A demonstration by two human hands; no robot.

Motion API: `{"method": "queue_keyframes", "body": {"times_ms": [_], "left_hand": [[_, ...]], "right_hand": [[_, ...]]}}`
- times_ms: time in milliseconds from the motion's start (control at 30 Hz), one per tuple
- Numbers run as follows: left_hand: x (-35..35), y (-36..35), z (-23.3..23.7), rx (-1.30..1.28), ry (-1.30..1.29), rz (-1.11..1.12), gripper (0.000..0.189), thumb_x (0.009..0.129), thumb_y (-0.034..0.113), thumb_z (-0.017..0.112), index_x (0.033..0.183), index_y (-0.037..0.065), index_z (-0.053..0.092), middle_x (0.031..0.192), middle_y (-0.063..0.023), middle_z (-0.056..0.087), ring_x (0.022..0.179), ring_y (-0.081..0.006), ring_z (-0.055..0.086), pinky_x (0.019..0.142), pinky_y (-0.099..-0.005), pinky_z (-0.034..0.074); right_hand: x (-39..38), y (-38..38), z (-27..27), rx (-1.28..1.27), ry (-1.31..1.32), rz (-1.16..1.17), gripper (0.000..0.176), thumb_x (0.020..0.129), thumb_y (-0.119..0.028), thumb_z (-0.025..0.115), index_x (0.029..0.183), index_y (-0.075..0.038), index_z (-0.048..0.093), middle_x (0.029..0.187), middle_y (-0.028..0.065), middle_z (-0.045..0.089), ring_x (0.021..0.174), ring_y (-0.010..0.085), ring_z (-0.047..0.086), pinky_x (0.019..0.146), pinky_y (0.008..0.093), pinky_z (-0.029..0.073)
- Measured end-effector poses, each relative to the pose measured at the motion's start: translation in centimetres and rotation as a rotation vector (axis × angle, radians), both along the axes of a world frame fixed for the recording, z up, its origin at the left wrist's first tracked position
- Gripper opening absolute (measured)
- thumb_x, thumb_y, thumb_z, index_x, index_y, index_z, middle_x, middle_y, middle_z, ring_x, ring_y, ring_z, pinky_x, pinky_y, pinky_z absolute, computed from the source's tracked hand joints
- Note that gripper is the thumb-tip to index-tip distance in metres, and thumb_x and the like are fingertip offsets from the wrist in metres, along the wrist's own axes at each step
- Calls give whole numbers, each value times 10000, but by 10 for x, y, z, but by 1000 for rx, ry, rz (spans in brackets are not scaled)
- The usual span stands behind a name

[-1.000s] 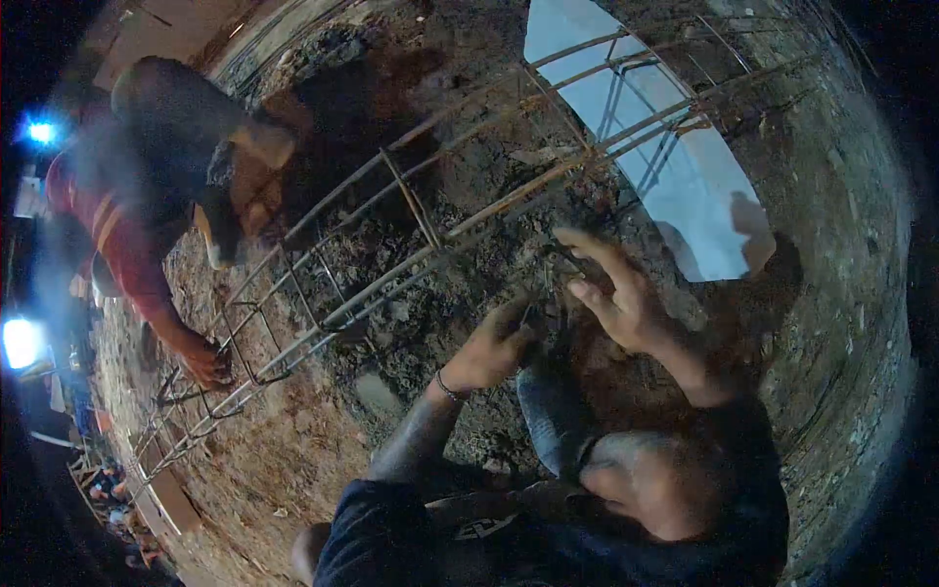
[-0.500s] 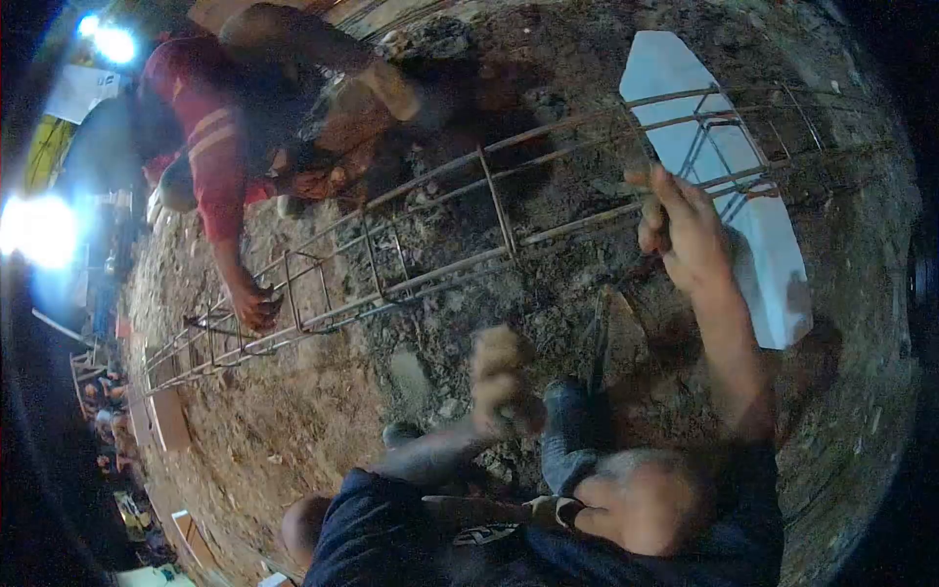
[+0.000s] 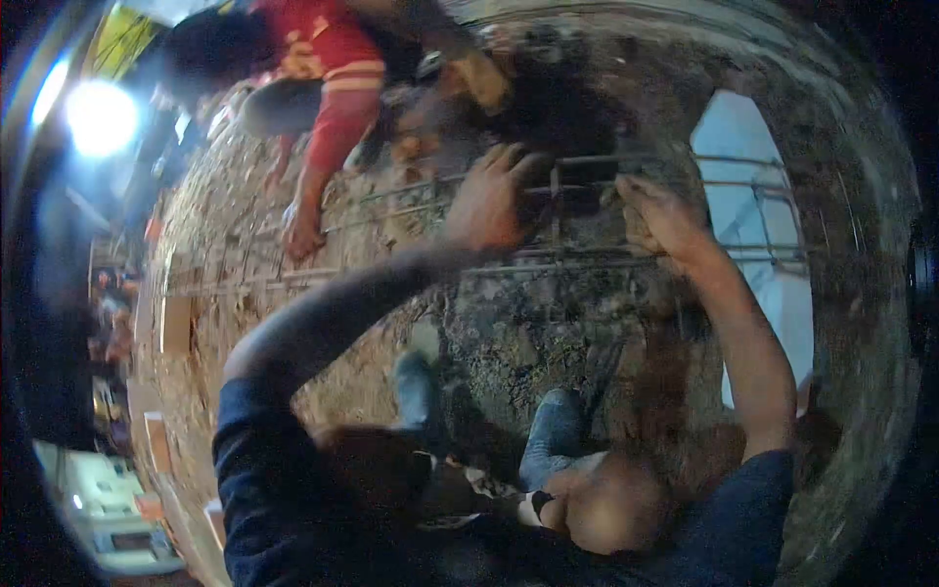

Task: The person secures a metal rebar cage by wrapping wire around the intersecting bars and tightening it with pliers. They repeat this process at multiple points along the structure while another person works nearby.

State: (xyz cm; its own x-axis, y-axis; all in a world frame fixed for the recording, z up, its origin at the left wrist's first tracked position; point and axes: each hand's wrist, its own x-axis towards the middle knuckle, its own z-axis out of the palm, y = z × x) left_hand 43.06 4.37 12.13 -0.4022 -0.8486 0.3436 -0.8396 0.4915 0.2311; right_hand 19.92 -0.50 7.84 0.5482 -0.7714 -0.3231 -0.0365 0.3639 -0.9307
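A long cage of steel rebar [image 3: 600, 252], made of lengthwise bars with cross ties, runs across the view in front of me. My left hand [image 3: 489, 207] reaches over its middle, fingers extended and apart near the far bar; whether it touches the steel is blurred. To the right, my right hand [image 3: 663, 220] is at the same cage with its fingers curled in. What those fingers close on, if anything, I cannot make out.
A white board [image 3: 758, 220] lies beneath the cage's right end. Across the cage, a co-worker in a red sleeve [image 3: 347, 122] has a hand [image 3: 303, 235] at its left part. Rough dirt ground [image 3: 509, 342] surrounds my feet. Bright lamps [image 3: 101, 117] glare at upper left.
My left hand has risen from near my body to the cage. My right hand stays by the cage, turned more to the left. The view has shifted, and the co-worker appears further right.
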Motion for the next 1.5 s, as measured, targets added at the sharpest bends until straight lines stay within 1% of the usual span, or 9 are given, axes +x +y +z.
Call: {"method": "queue_keyframes", "body": {"times_ms": [67,233,700,1100,1167,1267,1400,1433,1500], "left_hand": [[-13,-18,22,636,500,-66,472,783,275,616,1162,22,494,1180,-173,504,1074,-301,500,875,-416,430],[-18,-40,-15,377,542,-199,256,780,220,614,951,29,616,918,-205,608,852,-349,576,774,-418,448],[-4,-114,-113,163,445,-490,280,700,229,642,926,67,604,837,-127,585,795,-296,551,721,-371,454],[30,-102,-53,183,335,-406,290,636,373,661,693,91,694,677,-92,642,612,-279,590,596,-360,493],[2,-158,-126,252,462,-538,300,653,377,645,714,87,691,696,-100,643,630,-271,595,596,-364,490],[13,-134,-99,11,81,-493,315,707,383,613,743,77,677,697,-120,641,629,-257,604,559,-363,475],[56,-96,-20,491,235,-290,342,819,349,558,887,26,648,754,-167,638,641,-266,616,622,-372,490],[57,-105,-41,468,397,-250,342,804,312,546,854,-8,657,789,-236,614,743,-307,623,677,-390,490],[70,-101,-37,496,391,-205,303,790,257,577,869,-27,649,802,-236,621,739,-319,632,686,-392,489]], "right_hand": [[19,14,18,117,-36,-190,370,892,-367,502,1138,-92,485,729,16,474,605,85,470,504,225,408],[13,-6,2,-95,313,-229,533,868,-473,489,1253,-107,439,1129,61,491,1015,196,469,869,332,393],[-1,-11,-22,-723,775,341,420,911,-418,445,938,-4,510,780,2,499,655,134,404,605,303,364],[43,12,24,-1017,1083,73,326,885,-225,489,1081,30,545,1000,214,573,998,363,524,868,391,399],[76,29,48,-807,1230,126,325,879,-220,491,1071,35,551,980,229,576,970,377,532,849,387,409],[47,29,20,-1005,1095,197,325,880,-213,455,1044,49,555,892,243,584,807,389,558,709,400,453],[21,9,20,-1285,1177,589,268,808,-250,557,978,-52,619,862,134,603,814,295,567,724,380,448],[32,9,35,-1241,1123,609,207,700,-148,589,868,-32,625,877,143,595,794,301,572,682,383,473],[45,2,37,-89,929,153,168,760,-149,559,816,-8,631,658,104,613,513,195,581,454,326,460]]}}
